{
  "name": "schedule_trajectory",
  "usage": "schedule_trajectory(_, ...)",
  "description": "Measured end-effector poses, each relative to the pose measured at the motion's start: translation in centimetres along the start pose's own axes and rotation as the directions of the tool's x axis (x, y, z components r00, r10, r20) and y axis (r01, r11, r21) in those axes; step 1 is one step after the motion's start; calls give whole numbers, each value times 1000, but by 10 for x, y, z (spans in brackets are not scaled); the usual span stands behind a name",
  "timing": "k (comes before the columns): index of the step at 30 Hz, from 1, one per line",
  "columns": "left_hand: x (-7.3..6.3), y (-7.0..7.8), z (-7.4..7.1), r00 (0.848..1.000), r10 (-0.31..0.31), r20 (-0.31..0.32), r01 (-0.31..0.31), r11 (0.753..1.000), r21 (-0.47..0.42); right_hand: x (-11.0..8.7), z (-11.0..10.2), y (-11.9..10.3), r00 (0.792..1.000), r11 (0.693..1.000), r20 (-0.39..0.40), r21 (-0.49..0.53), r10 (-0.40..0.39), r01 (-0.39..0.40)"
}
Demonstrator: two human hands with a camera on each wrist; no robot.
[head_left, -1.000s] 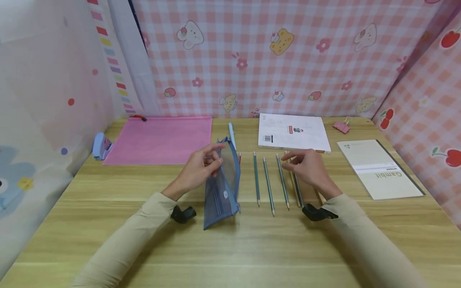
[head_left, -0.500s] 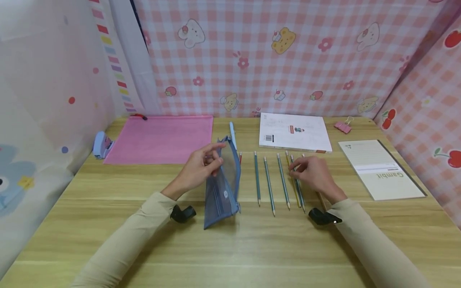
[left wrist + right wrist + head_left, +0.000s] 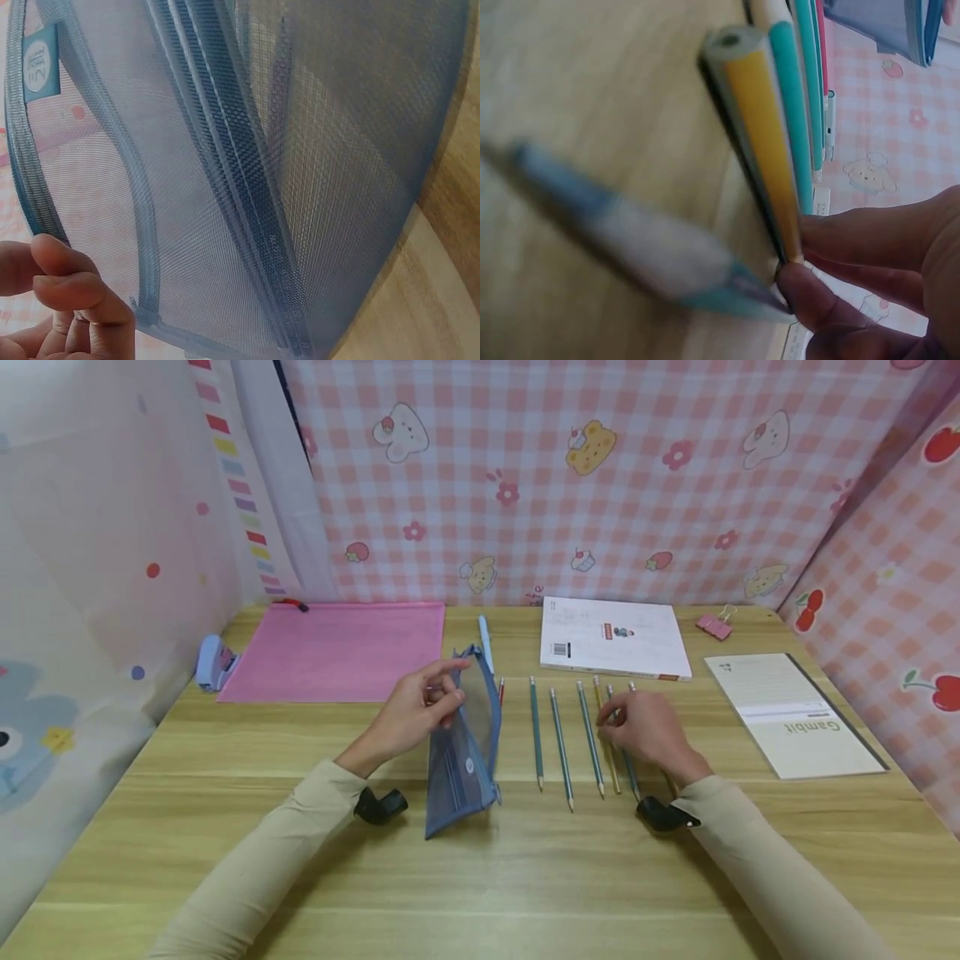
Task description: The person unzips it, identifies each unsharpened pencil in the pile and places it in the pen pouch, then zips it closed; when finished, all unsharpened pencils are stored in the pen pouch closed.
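Observation:
In the head view, my left hand (image 3: 420, 702) grips the upper edge of a blue mesh zip pencil case (image 3: 453, 777), which stands upright with its top apart. The left wrist view shows curled fingers (image 3: 75, 300) at the case's zip edge. My right hand (image 3: 652, 731) is over the row of pencils. Its thumb and a finger pinch a yellow pencil (image 3: 761, 120) with a flat, unsharpened end, low on the table. A sharpened green pencil (image 3: 632, 772) lies just right of it, partly under the hand. Several other green pencils (image 3: 536, 735) lie to its left.
Behind the case lie a light blue pen (image 3: 484, 639) and a red-ended pencil (image 3: 501, 689). A pink pouch (image 3: 337, 652) and blue stapler-like object (image 3: 213, 662) are at left. A white book (image 3: 615, 639), notebook (image 3: 795, 714) and pink binder clip (image 3: 715, 625) are at right.
My right hand has come slightly nearer to me, its fingertips now on the yellow pencil, whose near end has shifted a little left. The left hand and pencil case have stayed put.

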State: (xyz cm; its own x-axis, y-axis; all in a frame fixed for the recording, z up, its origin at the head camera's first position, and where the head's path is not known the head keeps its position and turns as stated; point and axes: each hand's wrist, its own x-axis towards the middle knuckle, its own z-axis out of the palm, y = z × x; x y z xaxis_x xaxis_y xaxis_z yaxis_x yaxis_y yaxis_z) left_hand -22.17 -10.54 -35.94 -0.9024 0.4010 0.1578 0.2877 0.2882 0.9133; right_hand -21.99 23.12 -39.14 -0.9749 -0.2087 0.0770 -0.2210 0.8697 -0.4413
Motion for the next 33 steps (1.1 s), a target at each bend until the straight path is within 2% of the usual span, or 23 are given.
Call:
schedule_trajectory(7,-1,1,-1,1000,-6,-1,6,1000,-2,4,-2,-14,997,995,53,-83,53,-49)
schedule_trajectory(10,-1,1,-2,1000,-7,-2,7,1000,-2,6,-2,-16,994,995,68,-58,86,-83)
schedule_trajectory(14,-1,1,-2,1000,-10,-3,10,1000,-6,7,-4,-11,985,982,90,107,147,-156)
schedule_trajectory(18,-2,0,-2,1000,-13,-2,13,1000,-7,5,-8,-7,974,925,83,306,212,-227)
schedule_trajectory(22,0,1,-1,1000,-7,-3,7,1000,-4,5,-10,-8,963,813,108,516,248,-268)
schedule_trajectory(26,0,2,1,1000,3,-4,-3,1000,0,6,-2,-18,961,658,162,703,222,-270)
schedule_trajectory(29,0,2,3,1000,7,-2,-7,1000,6,6,9,-31,964,557,184,788,193,-262)
schedule_trajectory(33,0,2,5,1000,11,1,-11,1000,11,7,21,-53,971,456,177,859,158,-231)
